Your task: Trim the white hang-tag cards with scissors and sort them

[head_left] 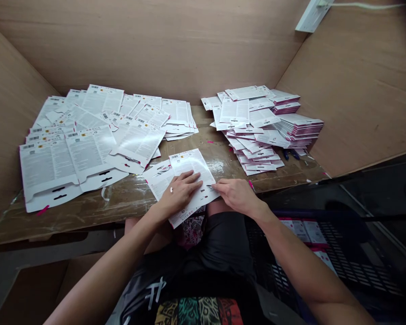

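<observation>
While our left hand (181, 193) lies over the printed card (191, 163) with its fingers loosely spread, our right hand (236, 193) curls its fingers at the card's three o'clock edge (whether they pinch it, we cannot tell). That card partly overhangs our table (219, 155) at six o'clock; from it, loose cards (89, 146) lie at ten o'clock, a stacked pile (264, 118) at two.

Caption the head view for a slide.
Left hand on a barcoded packaging card, right hand at its edge; spread cards at left, stacked cards at right.

Txt on wht cards (194, 163) too sm. to read.
</observation>
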The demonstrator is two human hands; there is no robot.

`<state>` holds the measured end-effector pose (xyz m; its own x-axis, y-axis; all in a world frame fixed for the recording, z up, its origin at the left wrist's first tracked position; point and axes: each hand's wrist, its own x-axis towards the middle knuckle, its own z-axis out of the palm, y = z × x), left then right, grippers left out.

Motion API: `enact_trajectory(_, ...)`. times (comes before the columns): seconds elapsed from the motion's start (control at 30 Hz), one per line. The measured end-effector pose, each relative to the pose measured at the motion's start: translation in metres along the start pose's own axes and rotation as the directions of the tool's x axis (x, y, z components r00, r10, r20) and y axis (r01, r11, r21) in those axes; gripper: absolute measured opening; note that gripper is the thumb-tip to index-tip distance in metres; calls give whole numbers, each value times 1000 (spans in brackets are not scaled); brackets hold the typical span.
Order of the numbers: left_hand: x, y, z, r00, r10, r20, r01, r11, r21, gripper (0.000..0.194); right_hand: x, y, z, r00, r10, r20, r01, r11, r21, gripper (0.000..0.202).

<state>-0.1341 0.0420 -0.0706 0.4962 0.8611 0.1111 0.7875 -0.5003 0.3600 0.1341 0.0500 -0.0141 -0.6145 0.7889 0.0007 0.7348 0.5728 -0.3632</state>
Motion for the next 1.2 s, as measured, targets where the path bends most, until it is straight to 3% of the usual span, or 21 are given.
enact_trajectory(0.13,2,-1,0,1000,-5,-3,5,1000,-9,40,1,6,-1,985,-165,47,153,969,195,30)
enact_trajectory(0.2,5,0,-3,1000,-1,-11,1,1000,-19,38,2,9,0,981,-192,10,183,949,255,30)
enact_trajectory(0.3,13,9,-13,1000,-18,0,18,1000,-5,33,4,7,1,995,-24,-95,37,990,138,35)
enact_trajectory(0.4,25,23,-21,997,-72,30,71,997,38,25,9,-1,3,990,110,-92,-113,993,-37,42)
enact_trajectory(0.6,45,40,-20,989,-117,87,108,988,108,28,17,-17,12,988,156,-25,-156,947,-282,41)
enact_trajectory(0.67,41,42,-29,988,-105,111,94,991,97,29,18,-18,16,983,182,-18,-179,937,-300,42)
enact_trajectory(0.73,26,46,-47,977,14,214,-2,998,-59,28,19,-18,20,980,199,-11,-193,935,-296,44)
enact_trajectory(0.77,16,49,-58,942,148,302,-90,976,-198,25,19,-19,21,979,203,-7,-196,936,-293,46)
enact_trajectory(0.83,-7,53,-76,771,466,434,-219,834,-506,20,19,-21,22,979,205,-1,-197,938,-284,48)
enact_trajectory(0.87,-18,55,-81,717,542,438,-220,772,-597,21,18,-22,22,979,205,-4,-199,940,-277,47)
enact_trajectory(0.9,-27,55,-82,746,524,412,-197,763,-615,25,17,-24,21,979,201,-11,-197,944,-266,46)
enact_trajectory(0.97,-40,51,-71,928,257,271,-109,881,-461,36,11,-26,20,987,158,-20,-158,960,-232,44)
enact_trajectory(1.0,-43,48,-61,982,104,160,-46,943,-330,41,6,-27,20,993,118,-19,-119,970,-213,49)
enact_trajectory(1.07,-47,37,-39,1000,-12,23,14,996,-88,54,-6,-25,21,1000,20,-9,-21,983,-183,62)
enact_trajectory(1.13,-51,28,-23,999,31,22,-32,999,27,58,-17,-21,24,998,-68,1,68,984,-164,66)
enact_trajectory(1.2,-53,23,-15,998,64,1,-64,997,39,49,-24,-18,29,991,-132,-7,130,982,-138,54)
